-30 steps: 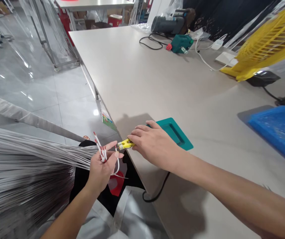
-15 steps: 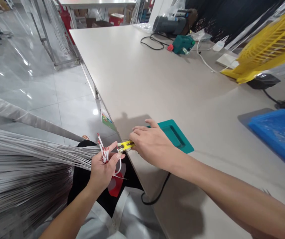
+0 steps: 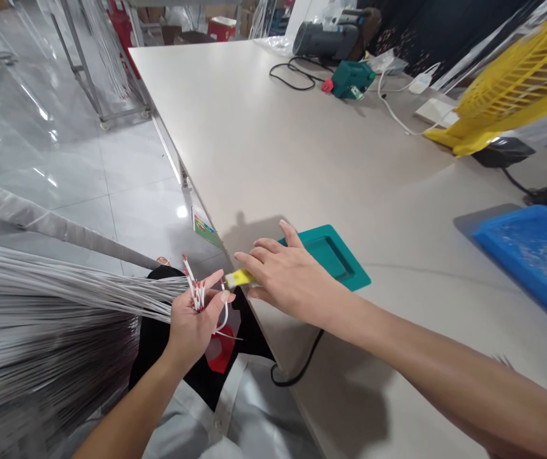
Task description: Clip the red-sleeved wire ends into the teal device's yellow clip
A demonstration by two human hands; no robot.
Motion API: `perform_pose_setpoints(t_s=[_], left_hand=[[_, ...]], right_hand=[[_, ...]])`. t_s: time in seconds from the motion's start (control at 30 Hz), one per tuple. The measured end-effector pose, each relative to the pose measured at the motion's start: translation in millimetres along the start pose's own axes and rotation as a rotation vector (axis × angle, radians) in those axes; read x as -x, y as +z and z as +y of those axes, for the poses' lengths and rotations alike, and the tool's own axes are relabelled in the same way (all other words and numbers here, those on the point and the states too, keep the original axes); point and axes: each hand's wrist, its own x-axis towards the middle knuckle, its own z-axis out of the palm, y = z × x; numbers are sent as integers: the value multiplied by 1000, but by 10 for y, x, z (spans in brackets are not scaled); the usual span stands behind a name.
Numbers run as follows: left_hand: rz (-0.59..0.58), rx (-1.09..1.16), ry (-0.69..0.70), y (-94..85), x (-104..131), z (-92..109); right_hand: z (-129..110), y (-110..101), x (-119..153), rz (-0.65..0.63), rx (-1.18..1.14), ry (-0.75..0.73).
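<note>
My left hand (image 3: 197, 319) is closed around a bunch of white cables (image 3: 199, 294) with red-marked ends. One cable end stands apart by its thumb and index finger, its lower part bending in a loop. Right at that end is a small yellow tool, apparently a cable stripper (image 3: 241, 278), blurred by motion. My right hand (image 3: 290, 271) has the stripper's rear between thumb and index finger, its other fingers spread above the table edge. Partly behind this hand lies a teal tray (image 3: 357, 274) on the table.
Long grey-white cables (image 3: 63, 293) hang in a thick bundle at left, beside a wrapped rail (image 3: 58, 220). On the table (image 3: 235, 134) are a blue tray (image 3: 532, 255), a yellow fan (image 3: 507, 95), a green device (image 3: 350, 80) and a grey motor (image 3: 324, 39). A black cord (image 3: 297, 379) hangs near the front edge.
The stripper has turned and is now blurred, still at the cable end. My right hand's fingers have spread more around it. The left hand keeps its hold, shifted slightly left.
</note>
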Motion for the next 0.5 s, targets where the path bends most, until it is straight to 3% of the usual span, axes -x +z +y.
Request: perform_pose_setpoints(t_s=[0.13,0.33,0.43,0.5], left_hand=[[4,43,-19,-52,40,-39],[25,219,3,-111,53,55],[-5,251,-32,-299,130,-80],[-19,227,-75,-550,204,-419]], right_hand=[[25,-15,20,76,-55,-27],[-223,78,197,550,-305,-90],[-445,169,222,489,-643,41],[-533,243,169,477,-868,62]])
